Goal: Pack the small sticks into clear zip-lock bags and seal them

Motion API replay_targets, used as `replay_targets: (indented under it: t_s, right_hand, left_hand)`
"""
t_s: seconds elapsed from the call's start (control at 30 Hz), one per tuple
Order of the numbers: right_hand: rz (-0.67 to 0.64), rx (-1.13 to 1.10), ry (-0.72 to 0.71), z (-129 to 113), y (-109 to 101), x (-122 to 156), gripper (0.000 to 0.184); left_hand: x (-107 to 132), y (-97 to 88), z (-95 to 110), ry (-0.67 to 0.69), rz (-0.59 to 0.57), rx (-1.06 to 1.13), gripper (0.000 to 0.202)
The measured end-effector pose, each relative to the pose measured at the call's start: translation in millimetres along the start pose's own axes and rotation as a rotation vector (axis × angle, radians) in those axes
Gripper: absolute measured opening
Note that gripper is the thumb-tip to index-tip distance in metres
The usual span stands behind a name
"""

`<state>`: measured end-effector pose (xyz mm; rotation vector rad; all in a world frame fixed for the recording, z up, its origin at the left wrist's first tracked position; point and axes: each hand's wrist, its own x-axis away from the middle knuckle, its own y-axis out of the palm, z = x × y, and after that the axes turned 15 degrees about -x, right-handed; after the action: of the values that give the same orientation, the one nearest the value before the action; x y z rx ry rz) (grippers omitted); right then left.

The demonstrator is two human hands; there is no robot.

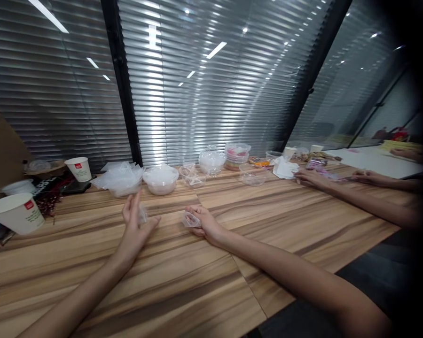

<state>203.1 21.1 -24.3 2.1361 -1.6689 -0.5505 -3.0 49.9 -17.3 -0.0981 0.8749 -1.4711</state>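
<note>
Taking the right hand (203,221) as the centre of the dial, with twelve toward the blinds (211,84), the person's two hands rest above a wood-grain tabletop (162,281). The small clear plastic piece (191,219) sits at the right hand's fingertips, on its nine o'clock side.

Four white paper cups show: a near cup (16,215) at nine o'clock, a second cup (79,169) at ten, and a far pair (289,152) (316,149) at two. One round bowl (161,180) stands between ten and eleven, one heap of clear bags (121,177) at ten, one stack of containers (237,156) at one, and one white tissue (285,167) at two. Two hands of a co-worker (310,178) lie between two and three.

The right forearm comes in from about four o'clock; its fingers curl inward, pinching the plastic piece. The left hand (137,213), at nine o'clock, has its forearm rising from the lower left, fingers pointing toward twelve and thumb spread well away toward two. A second clear scrap (142,214) shows by its palm; whether it is gripped I cannot tell.
</note>
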Motion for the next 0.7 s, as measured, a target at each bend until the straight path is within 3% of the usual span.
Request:
replay_targets:
  t_s: [0.17, 0.3, 0.43, 0.7]
  right_hand:
    - [-0.024, 0.142, -0.024, 2.8, 1.5, 3.5, 0.03]
    - [-0.155, 0.27, -0.083, 2.9, 5.4, 7.1, 0.023]
    - [-0.236, 0.418, -0.168, 3.0, 5.7, 6.9, 0.018]
    - [-0.254, 0.684, -0.206, 0.7, 7.0, 9.1, 0.021]
  left_hand:
    - [10.6, -2.9, 14.4, 0.311, -0.051, -0.34, 0.06]
    - [16.1, -6.8, 22.5, 0.455, -0.306, -0.346, 0.062]
    - [15.4, -8.4, 24.7, 0.471, -0.572, -0.204, 0.058]
    - [15.1, -2.9, 23.0, 0.395, -0.642, -0.038, 0.054]
